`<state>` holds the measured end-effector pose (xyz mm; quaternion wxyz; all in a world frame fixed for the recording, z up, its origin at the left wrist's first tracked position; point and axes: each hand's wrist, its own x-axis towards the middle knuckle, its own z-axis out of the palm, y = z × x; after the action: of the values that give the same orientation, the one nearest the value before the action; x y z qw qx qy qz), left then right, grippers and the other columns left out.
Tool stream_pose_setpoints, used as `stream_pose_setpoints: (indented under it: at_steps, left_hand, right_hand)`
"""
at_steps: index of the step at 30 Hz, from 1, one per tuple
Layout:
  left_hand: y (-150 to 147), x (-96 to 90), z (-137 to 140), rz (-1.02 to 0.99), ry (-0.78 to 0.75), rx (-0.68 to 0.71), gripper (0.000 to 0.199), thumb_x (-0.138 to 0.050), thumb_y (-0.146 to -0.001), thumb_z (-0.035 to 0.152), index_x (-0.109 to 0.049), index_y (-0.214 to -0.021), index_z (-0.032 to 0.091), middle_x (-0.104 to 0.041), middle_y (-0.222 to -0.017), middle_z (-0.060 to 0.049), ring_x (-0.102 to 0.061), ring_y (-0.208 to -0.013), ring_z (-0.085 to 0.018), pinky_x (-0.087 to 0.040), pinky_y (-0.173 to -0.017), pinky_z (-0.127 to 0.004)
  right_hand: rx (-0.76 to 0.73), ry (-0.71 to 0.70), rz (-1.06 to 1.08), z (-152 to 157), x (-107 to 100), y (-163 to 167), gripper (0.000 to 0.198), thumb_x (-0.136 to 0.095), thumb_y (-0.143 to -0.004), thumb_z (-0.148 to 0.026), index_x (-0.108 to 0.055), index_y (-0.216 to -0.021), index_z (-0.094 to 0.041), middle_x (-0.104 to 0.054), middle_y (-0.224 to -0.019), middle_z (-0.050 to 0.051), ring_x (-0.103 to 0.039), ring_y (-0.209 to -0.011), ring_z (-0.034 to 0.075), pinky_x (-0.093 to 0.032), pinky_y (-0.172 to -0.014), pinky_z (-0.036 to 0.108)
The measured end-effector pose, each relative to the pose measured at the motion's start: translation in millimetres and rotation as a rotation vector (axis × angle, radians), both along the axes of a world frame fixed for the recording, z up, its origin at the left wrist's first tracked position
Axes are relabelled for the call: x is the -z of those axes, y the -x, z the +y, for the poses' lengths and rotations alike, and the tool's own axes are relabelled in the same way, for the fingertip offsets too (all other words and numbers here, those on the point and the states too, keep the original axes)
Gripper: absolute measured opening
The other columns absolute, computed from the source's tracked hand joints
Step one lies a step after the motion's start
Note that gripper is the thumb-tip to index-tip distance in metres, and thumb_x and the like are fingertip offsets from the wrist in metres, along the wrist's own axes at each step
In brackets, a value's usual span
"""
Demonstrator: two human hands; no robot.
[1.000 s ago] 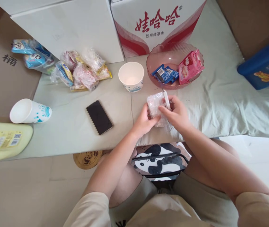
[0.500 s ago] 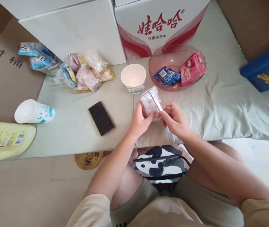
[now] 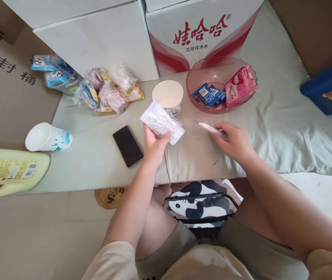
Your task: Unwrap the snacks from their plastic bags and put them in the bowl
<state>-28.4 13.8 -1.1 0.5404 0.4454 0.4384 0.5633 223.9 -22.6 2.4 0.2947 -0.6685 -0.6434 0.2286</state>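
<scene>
1. Both hands have drawn apart since half a second ago; the clear-wrapped, whitish, rectangular packet (image 3: 163, 123) has swung left, and the slim white cutter with a short metal blade (image 3: 208, 126) has come off it to the right.
2. Left hand (image 3: 154, 147): thumb and fingers grasp the packet at its lower edge, mid-frame, before the round white paper cup (image 3: 169, 93); whether packet and cup touch, I cannot tell from here.
3. Right hand (image 3: 236, 142): fingers are closed around the cutter's handle, right of centre, blade pointing left.
4. As I judge it, the step in hand is handling the wrapped packet between strokes of the blade; a further cut would call for a steady left grip and fingertips clear of the edge.
5. Pale green cloth (image 3: 273, 146) covers the surface, wrinkled at right; a ribbed pink translucent bowl (image 3: 202, 68) sits upper right of centre, a black phone (image 3: 128, 146) lies left of centre, and mixed plastic-wrapped snacks (image 3: 111, 96) lie upper left.
6. Behind stands a white carton with red lettering (image 3: 205, 35); pale floor (image 3: 51, 233) shows lower left.
</scene>
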Motion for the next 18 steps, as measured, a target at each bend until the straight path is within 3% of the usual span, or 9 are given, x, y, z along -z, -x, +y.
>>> stream_pose_setpoints:
  at_steps: [5,8,10,12,15,18]
  left_hand:
    - [-29.9,11.0,-16.0,0.034,-0.064,0.254,0.101,-0.089,-0.065,0.054,-0.027,-0.143,0.036,-0.05,-0.145,-0.011,-0.056,-0.132,-0.028,-0.049,-0.108,-0.043]
    - [-38.4,14.7,-20.1,0.049,-0.062,0.377,0.095,-0.086,-0.069,0.055,-0.027,-0.141,0.036,-0.05,-0.14,-0.01,-0.061,-0.121,-0.025,-0.054,-0.1,-0.042]
    - [-34.4,17.2,-16.6,0.111,-0.073,0.351,0.084,-0.083,-0.072,0.058,-0.033,-0.134,0.033,-0.054,-0.129,-0.008,-0.064,-0.112,-0.023,-0.055,-0.094,-0.039]
    - [-23.5,19.1,-9.3,0.21,-0.109,0.225,0.074,-0.079,-0.075,0.062,-0.037,-0.127,0.031,-0.055,-0.123,-0.007,-0.064,-0.11,-0.022,-0.055,-0.094,-0.038]
    - [-2.2,18.2,1.4,0.418,-0.176,-0.011,0.064,-0.075,-0.081,0.06,-0.04,-0.125,0.03,-0.053,-0.133,-0.009,-0.057,-0.128,-0.025,-0.049,-0.105,-0.041]
    - [11.3,12.4,4.1,0.661,-0.233,0.009,0.066,-0.079,-0.079,0.05,-0.045,-0.13,0.027,-0.054,-0.14,-0.012,-0.052,-0.136,-0.028,-0.043,-0.114,-0.046]
  right_hand:
    - [0.016,-0.117,-0.307,7.5,11.4,-9.0,0.029,-0.053,-0.087,-0.029,-0.073,-0.107,-0.02,-0.072,-0.106,0.014,-0.067,-0.095,0.033,-0.052,-0.077,0.044]
    - [0.029,-0.191,-0.28,6.4,11.6,-5.4,0.035,-0.052,-0.084,-0.021,-0.071,-0.113,-0.018,-0.072,-0.11,0.015,-0.067,-0.101,0.035,-0.053,-0.084,0.048]
    - [-0.003,-0.214,-0.161,3.2,9.5,-1.3,0.039,-0.049,-0.082,-0.016,-0.069,-0.115,-0.019,-0.072,-0.114,0.014,-0.068,-0.101,0.032,-0.055,-0.082,0.045]
    - [-0.065,-0.215,-0.048,-1.1,6.3,2.9,0.037,-0.047,-0.084,-0.015,-0.067,-0.115,-0.021,-0.072,-0.113,0.012,-0.069,-0.099,0.028,-0.056,-0.08,0.042]
    - [-0.203,-0.249,0.046,-6.7,0.7,7.0,0.028,-0.047,-0.093,-0.026,-0.065,-0.115,-0.022,-0.073,-0.112,0.011,-0.069,-0.103,0.027,-0.055,-0.087,0.043]
    - [-0.411,-0.308,0.065,-9.1,-2.5,8.2,0.034,-0.055,-0.095,-0.045,-0.063,-0.117,-0.021,-0.072,-0.116,0.013,-0.067,-0.11,0.03,-0.052,-0.095,0.045]
